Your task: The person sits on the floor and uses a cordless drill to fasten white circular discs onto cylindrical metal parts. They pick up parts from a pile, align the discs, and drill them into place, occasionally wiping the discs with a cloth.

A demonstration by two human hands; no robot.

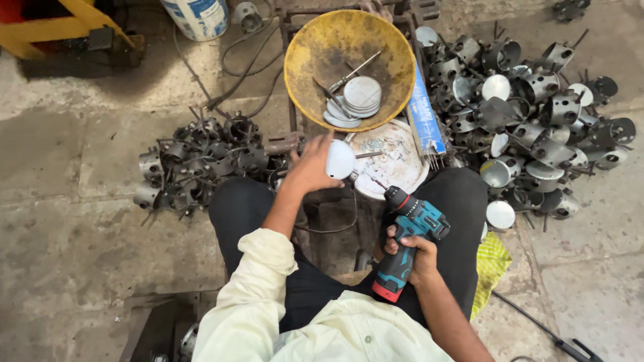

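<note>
Nearest the camera, over the dark trousers, the right hand (417,258) has its fingers wrapped around the grip of a teal cordless drill (404,238) — its bit points up and away toward a white round plate (392,161) lying on the floor between the knees. Just beyond, the left hand (310,166) reaches forward with its fingers closed on a small pale metal disc (340,159), held at the plate's left edge, just below the bowl's rim. A yellow-green cloth (492,265) lies beside the right leg. Further out sits a worn yellow bowl (315,50) holding a stack of similar discs (359,99) and a few thin rods. To the left of the knees is a heap of dark metal cylinders with wire legs (194,161); to the right, a larger pile of shinier ones (537,114) — some capped with discs. A blue flat packet (424,110) leans beside the bowl, and a white bucket (198,17) stands at the far edge.
</note>
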